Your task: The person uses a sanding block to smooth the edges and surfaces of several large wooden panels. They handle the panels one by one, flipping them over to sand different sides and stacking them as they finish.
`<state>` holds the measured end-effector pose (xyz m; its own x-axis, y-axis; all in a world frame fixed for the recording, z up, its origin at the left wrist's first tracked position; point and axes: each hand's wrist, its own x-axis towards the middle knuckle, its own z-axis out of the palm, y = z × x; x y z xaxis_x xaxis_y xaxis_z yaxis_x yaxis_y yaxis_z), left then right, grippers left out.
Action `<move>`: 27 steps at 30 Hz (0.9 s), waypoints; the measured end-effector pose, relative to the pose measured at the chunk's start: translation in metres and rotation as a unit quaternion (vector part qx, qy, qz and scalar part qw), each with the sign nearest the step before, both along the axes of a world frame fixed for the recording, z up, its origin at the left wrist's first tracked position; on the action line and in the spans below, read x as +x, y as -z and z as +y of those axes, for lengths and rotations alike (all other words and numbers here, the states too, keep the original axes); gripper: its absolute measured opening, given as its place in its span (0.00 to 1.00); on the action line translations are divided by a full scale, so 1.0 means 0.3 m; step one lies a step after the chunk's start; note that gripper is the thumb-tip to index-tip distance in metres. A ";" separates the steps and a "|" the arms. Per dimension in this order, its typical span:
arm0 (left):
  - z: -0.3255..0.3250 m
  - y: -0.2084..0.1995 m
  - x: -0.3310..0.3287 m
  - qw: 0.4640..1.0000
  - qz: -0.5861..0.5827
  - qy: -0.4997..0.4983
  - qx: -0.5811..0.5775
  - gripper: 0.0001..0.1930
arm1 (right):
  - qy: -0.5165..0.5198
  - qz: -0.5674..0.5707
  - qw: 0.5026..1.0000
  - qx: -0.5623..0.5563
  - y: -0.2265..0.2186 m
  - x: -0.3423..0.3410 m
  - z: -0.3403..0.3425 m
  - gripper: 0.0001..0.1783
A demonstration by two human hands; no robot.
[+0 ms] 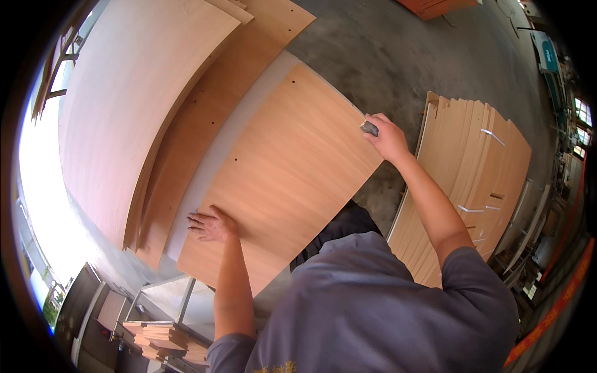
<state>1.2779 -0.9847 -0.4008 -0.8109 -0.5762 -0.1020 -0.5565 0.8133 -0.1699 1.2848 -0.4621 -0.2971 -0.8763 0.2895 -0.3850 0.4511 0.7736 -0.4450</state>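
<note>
In front of me lies a light-brown wooden panel (283, 161) with a few small dark holes drilled in it. My left hand (214, 225) rests on its near-left part, fingers spread. At the panel's far-right edge, my right hand (387, 138) grips a small dark grey block (369, 128), which looks like a sanding block. The block touches or nearly touches that edge. Fingers and palm hide part of it. Under the panel's left side shows a pale grey surface (214, 140).
Left of the panel are a drilled brown board (205, 105) and larger pale boards (137, 81), stacked. A bundle of strapped boards (472, 174) stands on the grey floor (373, 56) at the right. Lower left, a metal-framed rack (186, 298) stands by cut wood pieces (163, 337).
</note>
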 end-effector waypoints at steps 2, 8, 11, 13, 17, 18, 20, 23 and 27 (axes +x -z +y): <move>-0.003 0.005 0.006 1.000 0.004 -0.004 -0.001 0.46 | -0.023 -0.006 1.000 -0.004 0.000 -0.137 -0.038 0.26; 0.023 -0.033 0.000 1.000 0.012 -0.003 0.022 0.44 | -0.099 -0.012 0.995 0.016 0.024 -0.508 -0.126 0.25; 0.034 -0.056 -0.005 0.999 0.011 -0.008 0.038 0.44 | -0.146 -0.020 0.989 0.025 0.019 -0.628 -0.137 0.26; 0.033 -0.058 -0.002 0.999 0.013 -0.013 0.045 0.44 | -0.186 -0.018 0.982 0.032 0.019 -0.681 -0.142 0.26; 0.034 -0.056 -0.004 0.999 0.017 -0.007 0.051 0.44 | -0.282 -0.007 0.958 0.051 0.034 -0.748 -0.091 0.27; 0.037 -0.060 -0.004 0.998 0.018 -0.003 0.053 0.44 | -0.309 -0.002 0.950 0.054 0.039 -0.762 -0.070 0.28; 0.042 -0.073 -0.005 0.998 0.020 -0.004 0.061 0.44 | -0.388 -0.003 0.920 0.061 0.033 -0.812 -0.033 0.30; 0.039 -0.070 -0.002 0.998 0.028 0.003 0.061 0.44 | -0.473 -0.026 0.876 0.087 -0.014 -0.876 -0.034 0.31; 0.050 -0.084 -0.004 0.997 0.031 -0.006 0.074 0.43 | -0.537 -0.028 0.838 0.089 -0.022 -0.918 -0.041 0.28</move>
